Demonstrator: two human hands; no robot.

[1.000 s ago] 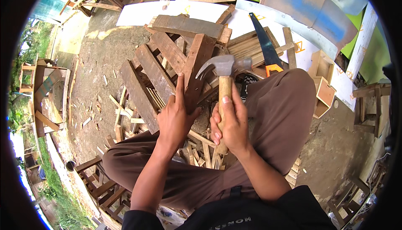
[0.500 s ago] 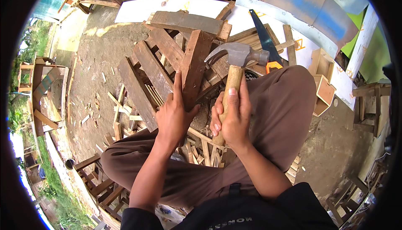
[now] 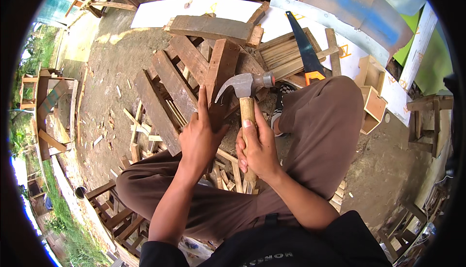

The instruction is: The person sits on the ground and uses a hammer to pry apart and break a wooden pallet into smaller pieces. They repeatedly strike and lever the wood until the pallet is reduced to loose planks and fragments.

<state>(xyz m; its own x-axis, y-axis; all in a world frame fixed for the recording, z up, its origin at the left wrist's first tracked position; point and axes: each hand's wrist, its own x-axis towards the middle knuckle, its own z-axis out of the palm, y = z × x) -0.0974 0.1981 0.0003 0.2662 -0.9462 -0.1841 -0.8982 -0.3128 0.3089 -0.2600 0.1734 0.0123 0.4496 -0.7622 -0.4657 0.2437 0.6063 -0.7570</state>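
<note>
Hammer [image 3: 245, 89] up in right hand [image 3: 257, 148], fist wrapped round its wooden handle, claw over dark plank [image 3: 221, 80].
Left hand [image 3: 201, 133] flat, fingers spread, pinning plank on pallet slats [image 3: 170, 87]. Best w/ short controlled swing, keep left fingers clear of head.

Right hand [image 3: 257, 151] grips claw hammer [image 3: 246, 103]; left hand [image 3: 200, 138] steadies upright plank [image 3: 221, 80]

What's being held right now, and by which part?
The right hand grips a claw hammer around the middle of its wooden handle. The left hand holds nothing; it presses flat on a dark wooden plank.
</note>
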